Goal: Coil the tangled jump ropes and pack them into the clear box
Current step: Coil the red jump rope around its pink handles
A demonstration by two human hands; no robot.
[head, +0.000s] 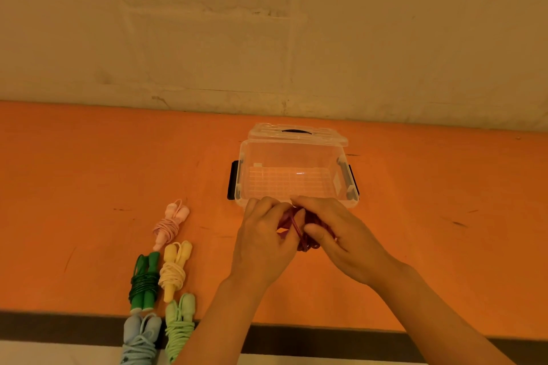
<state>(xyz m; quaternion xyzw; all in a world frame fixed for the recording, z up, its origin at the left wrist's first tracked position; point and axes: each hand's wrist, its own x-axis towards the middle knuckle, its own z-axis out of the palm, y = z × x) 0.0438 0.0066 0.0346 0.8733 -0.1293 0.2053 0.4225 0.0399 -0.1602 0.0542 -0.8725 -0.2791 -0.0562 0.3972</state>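
Both hands meet just in front of the clear box point(292, 154), which stands open with nothing inside and its lid point(298, 133) leaning behind it. My left hand point(264, 241) and my right hand point(335, 234) both grip a dark red jump rope point(299, 231), bundled between the fingers and mostly hidden. Several coiled ropes lie at the left: a pink one point(170, 224), a yellow one point(175, 268), a dark green one point(143, 283), a light green one point(179, 326) and a pale blue one point(139, 341).
The orange tabletop point(89, 187) runs up to a pale wall point(267, 24) at the back. A dark strip point(59, 326) marks the table's near edge; the blue and light green ropes lie across it. Black latches point(232, 181) stick out from the box sides.
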